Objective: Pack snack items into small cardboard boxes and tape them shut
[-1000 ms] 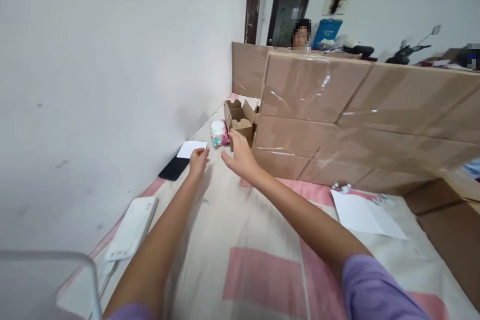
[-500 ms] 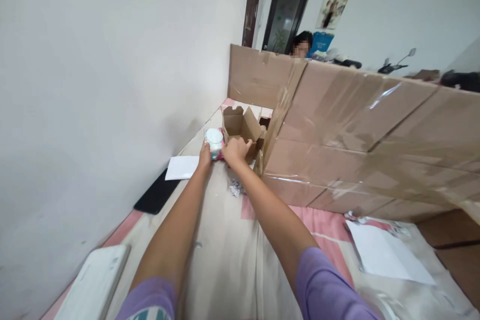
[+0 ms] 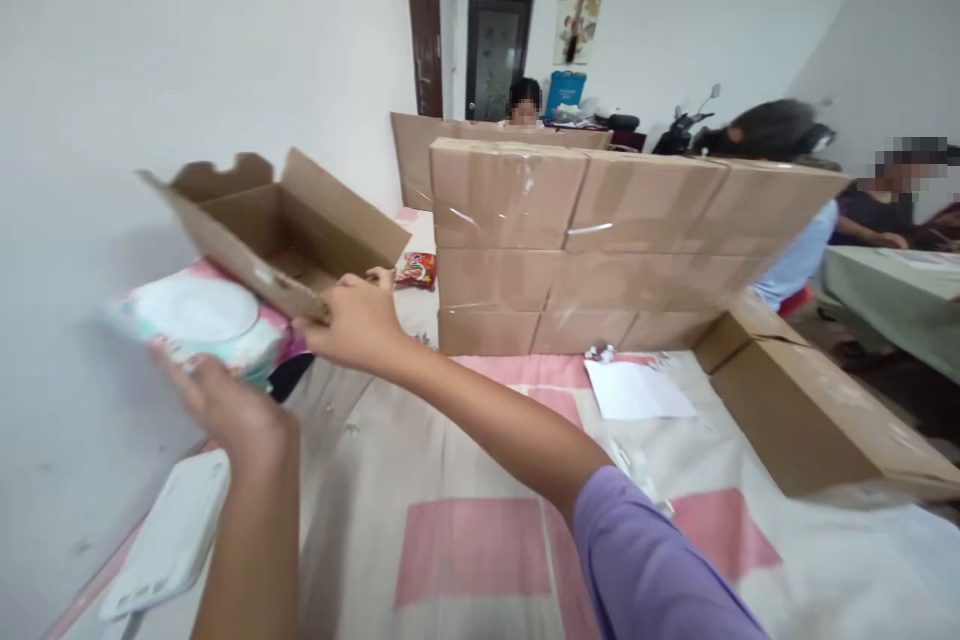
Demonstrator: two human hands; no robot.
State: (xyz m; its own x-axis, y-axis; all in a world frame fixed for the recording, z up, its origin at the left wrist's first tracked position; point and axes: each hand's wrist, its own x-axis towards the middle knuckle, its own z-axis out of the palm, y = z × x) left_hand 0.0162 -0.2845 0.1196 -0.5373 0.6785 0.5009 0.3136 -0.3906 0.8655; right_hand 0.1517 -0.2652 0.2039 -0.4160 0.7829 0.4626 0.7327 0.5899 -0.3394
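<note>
"So, how far along?"
"My right hand [image 3: 360, 322] grips the open-topped cardboard box [image 3: 232, 252] at ten o'clock; my left hand [image 3: 241, 408] grasps the soft pack [image 3: 199, 308] at nine."
"Set down?"
"Neither, I judge: both look lifted, the pack outside the box."

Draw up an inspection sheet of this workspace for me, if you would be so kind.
Surface: pink-and-cream cloth, creased.
Things handled: open cardboard box; white-lidded floral pack next to it.
Clutter: white paper, red packet, white device.
Left hand: at the pack's near edge, blurred; grip unclear.
Right hand: fingers closed on the box's near end.
Cables: grey cord-like strip below the white device; cannot confirm.
Surroundings: cardboard barrier, people beyond; long carton at right.
</note>
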